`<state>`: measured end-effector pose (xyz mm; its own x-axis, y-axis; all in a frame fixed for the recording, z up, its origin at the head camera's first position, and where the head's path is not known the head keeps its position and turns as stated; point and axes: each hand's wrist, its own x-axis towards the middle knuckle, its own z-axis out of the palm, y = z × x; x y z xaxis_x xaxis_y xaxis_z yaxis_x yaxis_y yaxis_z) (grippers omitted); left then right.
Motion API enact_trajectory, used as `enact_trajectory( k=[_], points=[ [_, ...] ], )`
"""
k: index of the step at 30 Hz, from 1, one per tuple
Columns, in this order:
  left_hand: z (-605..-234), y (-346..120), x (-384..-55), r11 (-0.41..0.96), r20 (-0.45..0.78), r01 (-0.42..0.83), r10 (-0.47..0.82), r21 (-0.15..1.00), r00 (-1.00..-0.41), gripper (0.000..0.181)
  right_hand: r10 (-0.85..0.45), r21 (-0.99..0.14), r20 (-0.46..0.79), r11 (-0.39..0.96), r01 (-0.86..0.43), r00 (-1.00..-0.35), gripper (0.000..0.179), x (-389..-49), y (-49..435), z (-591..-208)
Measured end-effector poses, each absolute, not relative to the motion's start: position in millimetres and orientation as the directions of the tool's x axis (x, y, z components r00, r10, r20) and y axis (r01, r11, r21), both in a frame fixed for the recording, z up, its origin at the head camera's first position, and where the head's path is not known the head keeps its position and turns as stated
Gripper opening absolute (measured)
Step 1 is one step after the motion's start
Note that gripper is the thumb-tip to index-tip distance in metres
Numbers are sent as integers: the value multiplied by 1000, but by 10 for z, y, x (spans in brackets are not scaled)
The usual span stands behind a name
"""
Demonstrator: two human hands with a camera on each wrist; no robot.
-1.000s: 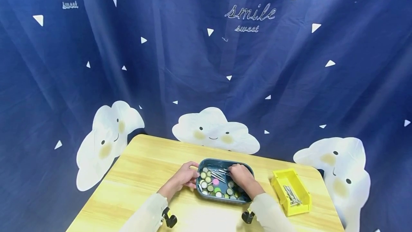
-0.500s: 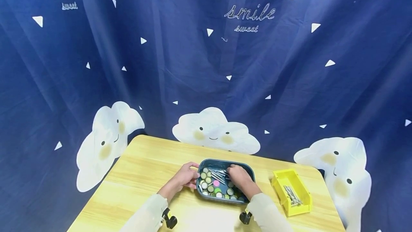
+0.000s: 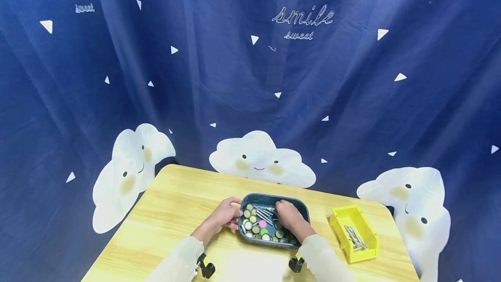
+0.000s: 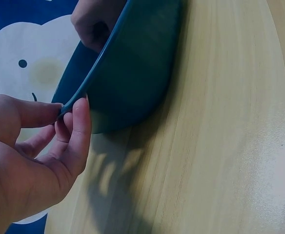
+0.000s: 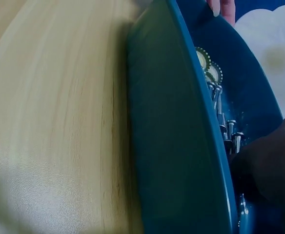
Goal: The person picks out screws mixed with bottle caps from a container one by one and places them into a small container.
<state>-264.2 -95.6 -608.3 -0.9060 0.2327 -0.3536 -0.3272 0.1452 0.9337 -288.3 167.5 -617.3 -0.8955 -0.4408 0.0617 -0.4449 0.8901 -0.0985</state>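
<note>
A dark blue-green oblong basin [image 3: 261,199] sits on the wooden table, holding bottle caps [image 3: 248,225] and a group of metal bolts [image 3: 264,215]. My left hand [image 3: 224,215] pinches the basin's left rim between thumb and fingers, plain in the left wrist view, where the basin's wall [image 4: 137,73] fills the middle. My right hand [image 3: 289,216] reaches down inside the basin, fingers curled right beside the bolts [image 5: 229,129]. Its fingertips are hidden, so I cannot tell whether it grips one. A pink disc [image 3: 262,223] and a green disc [image 3: 264,231] lie among the caps.
To the basin's right stands a yellow bin [image 3: 349,216] with several long metal bolts [image 3: 355,238] in it. Behind the wooden table [image 3: 188,182] hangs a dark blue curtain [image 3: 235,77] printed with white clouds.
My right hand has shifted slightly left and toward me inside the basin, nearer the bolts. My left hand keeps its hold on the rim, and the basin stays put.
</note>
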Motion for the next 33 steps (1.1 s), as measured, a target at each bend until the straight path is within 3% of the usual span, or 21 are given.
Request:
enact_trajectory(
  k=[15, 25, 33],
  points=[
    [-6106, -962, -2661, 138, -346, -322, 233, 937, -909, 53, -449, -154, 76, 877, -455, -890, 8, -2758, 1747, -5829],
    [-6137, -955, -2649, 150, -351, -324, 225, 934, -909, 51, -495, -110, 243, 840, -531, -834, 13, -2671, 1940, -5738],
    [-6122, -945, -2655, 153, -354, -326, 222, 933, -909, 52, -481, -128, 273, 840, -527, -833, 16, -2593, 2146, -5612]
  ],
)
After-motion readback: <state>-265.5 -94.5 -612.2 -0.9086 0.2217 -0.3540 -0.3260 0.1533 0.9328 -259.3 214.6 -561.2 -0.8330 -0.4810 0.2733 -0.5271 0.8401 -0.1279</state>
